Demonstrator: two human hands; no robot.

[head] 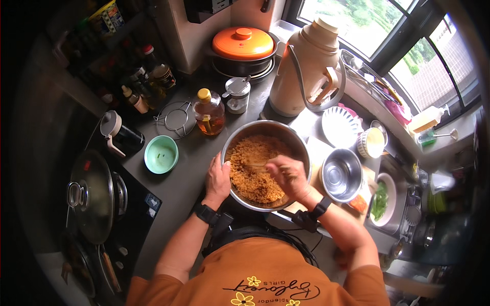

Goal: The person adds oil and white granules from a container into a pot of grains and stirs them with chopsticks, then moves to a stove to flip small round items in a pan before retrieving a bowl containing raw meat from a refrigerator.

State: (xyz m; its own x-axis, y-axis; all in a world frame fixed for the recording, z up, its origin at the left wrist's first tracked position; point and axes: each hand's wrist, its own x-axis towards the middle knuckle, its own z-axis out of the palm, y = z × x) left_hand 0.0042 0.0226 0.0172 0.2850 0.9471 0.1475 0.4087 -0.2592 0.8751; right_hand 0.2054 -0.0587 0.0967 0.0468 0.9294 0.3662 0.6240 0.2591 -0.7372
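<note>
A large stainless steel bowl (303, 145) stands at the counter's front edge, holding a crumbly orange-brown grain mixture (264, 187). My left hand (219, 179) grips its left rim, thumb over the edge. Over the mixture, my right hand (288, 174) is curled around a thin, pale utensil (257, 165). Motion blur hides the utensil's exact kind, and its tip is lost against the grains. To the right of the bowl, a smaller steel pot (340, 176) rests near a wooden cutting board (314, 168).
Behind the bowl stand a beige thermos (302, 72), an oil bottle (209, 114) and a lidded glass jar (237, 97). A mint-green bowl (161, 155) sits left, beside a stove with a lidded pan (93, 199). A fluted white dish (340, 126) and a basin of greens (388, 199) are right.
</note>
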